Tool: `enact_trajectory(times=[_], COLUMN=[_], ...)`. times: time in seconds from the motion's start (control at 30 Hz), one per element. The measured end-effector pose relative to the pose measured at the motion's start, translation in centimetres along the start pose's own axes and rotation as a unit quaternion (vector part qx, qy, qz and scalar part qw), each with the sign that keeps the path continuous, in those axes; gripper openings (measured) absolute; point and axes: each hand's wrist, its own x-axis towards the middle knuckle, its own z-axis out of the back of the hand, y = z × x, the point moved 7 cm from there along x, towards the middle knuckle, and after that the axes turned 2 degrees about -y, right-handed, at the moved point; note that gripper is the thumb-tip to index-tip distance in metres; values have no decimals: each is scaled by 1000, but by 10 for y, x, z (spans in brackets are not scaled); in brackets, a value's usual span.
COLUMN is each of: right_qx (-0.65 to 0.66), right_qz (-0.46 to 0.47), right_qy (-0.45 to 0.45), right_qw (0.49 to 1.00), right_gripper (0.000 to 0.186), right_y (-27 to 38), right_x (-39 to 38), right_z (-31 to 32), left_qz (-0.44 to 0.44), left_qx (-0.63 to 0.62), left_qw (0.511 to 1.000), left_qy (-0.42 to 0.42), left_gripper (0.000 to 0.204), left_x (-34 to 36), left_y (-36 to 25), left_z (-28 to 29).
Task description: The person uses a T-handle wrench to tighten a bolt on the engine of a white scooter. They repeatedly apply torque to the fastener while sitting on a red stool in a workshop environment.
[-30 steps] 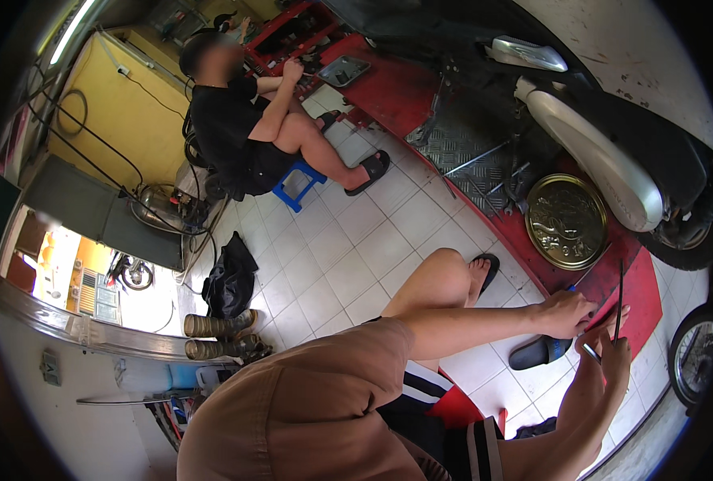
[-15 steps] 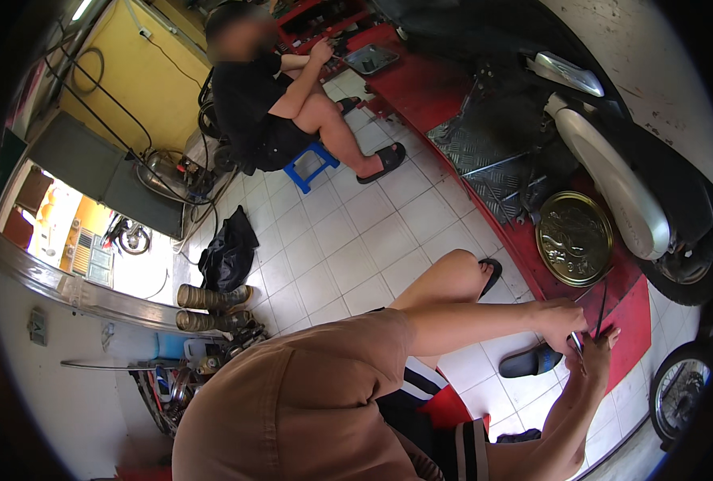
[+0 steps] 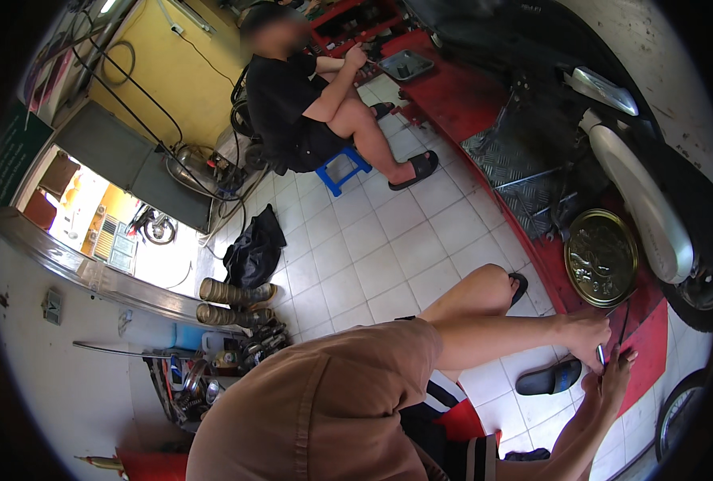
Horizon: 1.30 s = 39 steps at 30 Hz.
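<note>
The long red platform (image 3: pixel 545 268) bore a round, embossed gold-coloured metal tray (image 3: pixel 601 258), a shallow grey rectangular tray (image 3: pixel 422 64) and a slim silver tool (image 3: pixel 527 178).

A workshop with a floor (image 3: pixel 364 268) of pale square tiles, a yellow wall (image 3: pixel 160 88) at upper left and a white wall (image 3: pixel 60 393) at lower left. Between the walls, bright light fills an open doorway (image 3: pixel 168 258) beside a dark grey panel (image 3: pixel 128 152). A small blue stool (image 3: pixel 345 164) stands near a long red table (image 3: pixel 651 353).
</note>
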Motion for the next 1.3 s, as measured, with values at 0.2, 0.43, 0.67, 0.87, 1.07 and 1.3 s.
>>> enact_trajectory(times=[0.2,0.43,0.67,0.87,1.07,1.3], right_qx=[139,484,661,679,542,451], right_qz=[-52,-121,-222,-210,-168,-82], right_qy=[6,27,38,94,90,60], right_qw=[989,866,716,697,819,887], right_gripper=[72,28,69,65,29,28], right_y=[-21,63,92,84,67,68], right_x=[12,-29,-46,-46,-40,-35], right_z=[-9,22,10,4,-6,0], left_qz=[46,153,224,220,304,380], left_qx=[-251,-434,-313,-307,-273,-166], left_qw=[960,866,914,924,913,908], left_qy=[-117,-199,-131,-67,-6,58], left_gripper=[30,29,32,32,35,55], left_x=[18,24,4,10,4,-8], left_y=[16,35,37,31,49,47], left_z=[23,4,-42,-37,-49,-39])
